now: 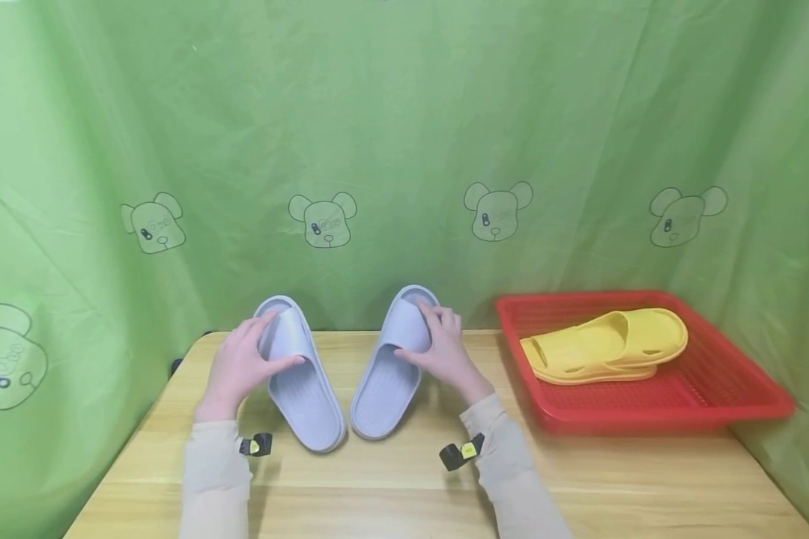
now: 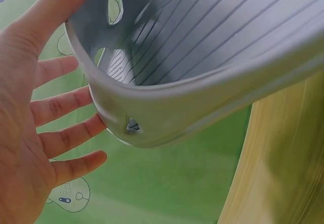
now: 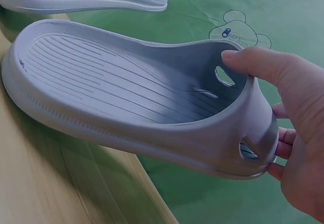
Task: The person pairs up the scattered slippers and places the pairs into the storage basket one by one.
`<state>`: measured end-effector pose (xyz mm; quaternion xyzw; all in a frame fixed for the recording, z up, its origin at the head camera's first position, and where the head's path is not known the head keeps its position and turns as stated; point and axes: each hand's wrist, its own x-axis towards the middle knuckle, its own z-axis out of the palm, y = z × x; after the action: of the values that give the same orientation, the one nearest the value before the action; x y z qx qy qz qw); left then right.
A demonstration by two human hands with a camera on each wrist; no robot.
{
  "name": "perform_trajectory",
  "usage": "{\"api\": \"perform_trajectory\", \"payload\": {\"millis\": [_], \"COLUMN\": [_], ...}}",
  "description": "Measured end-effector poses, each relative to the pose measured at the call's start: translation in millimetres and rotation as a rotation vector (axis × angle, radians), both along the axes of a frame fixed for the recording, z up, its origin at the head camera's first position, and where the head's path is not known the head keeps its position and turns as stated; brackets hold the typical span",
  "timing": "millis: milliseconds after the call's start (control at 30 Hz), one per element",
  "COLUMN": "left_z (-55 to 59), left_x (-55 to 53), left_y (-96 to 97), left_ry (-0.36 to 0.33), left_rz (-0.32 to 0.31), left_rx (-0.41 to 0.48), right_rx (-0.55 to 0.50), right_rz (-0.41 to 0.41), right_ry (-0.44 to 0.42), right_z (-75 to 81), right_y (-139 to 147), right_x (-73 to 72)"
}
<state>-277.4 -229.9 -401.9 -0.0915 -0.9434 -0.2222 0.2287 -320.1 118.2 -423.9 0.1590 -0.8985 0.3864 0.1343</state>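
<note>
Two grey-lilac slide slippers are side by side at the table's far edge, heels toward me and toes angled apart. My left hand (image 1: 243,367) grips the strap of the left slipper (image 1: 306,408), thumb at the strap's rear edge and fingers at its front. In the left wrist view, the fingertips touch the outside of that slipper (image 2: 172,112). Likewise, my right hand (image 1: 448,352) holds the right slipper (image 1: 386,397) by its strap. The right wrist view has the thumb over the rim of this slipper (image 3: 126,92), with the other fingers partly hidden beyond the toe.
A red plastic basket (image 1: 647,418) stands on the right of the wooden table (image 1: 377,501). Yellow slippers (image 1: 654,333) lie stacked inside it. Behind the table hangs a green curtain (image 1: 404,135) printed with bear heads. Small black cameras (image 1: 259,445) are strapped to both wrists.
</note>
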Motion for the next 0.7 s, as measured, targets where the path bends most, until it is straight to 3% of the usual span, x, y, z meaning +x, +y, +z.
{"api": "perform_trajectory", "payload": {"millis": [400,700], "left_z": [0.4,-1.9], "left_x": [3.5,4.0], "left_y": [-6.7,-9.4], "left_ry": [-0.029,-0.013], "left_rz": [0.039,0.074], "left_rx": [0.056,0.085], "right_rx": [-0.051,-0.093], "right_rz": [-0.12,-0.184], "right_ry": [0.048,0.086], "right_z": [0.8,1.7], "right_y": [10.4,13.1], "right_x": [-4.0,-4.3]}}
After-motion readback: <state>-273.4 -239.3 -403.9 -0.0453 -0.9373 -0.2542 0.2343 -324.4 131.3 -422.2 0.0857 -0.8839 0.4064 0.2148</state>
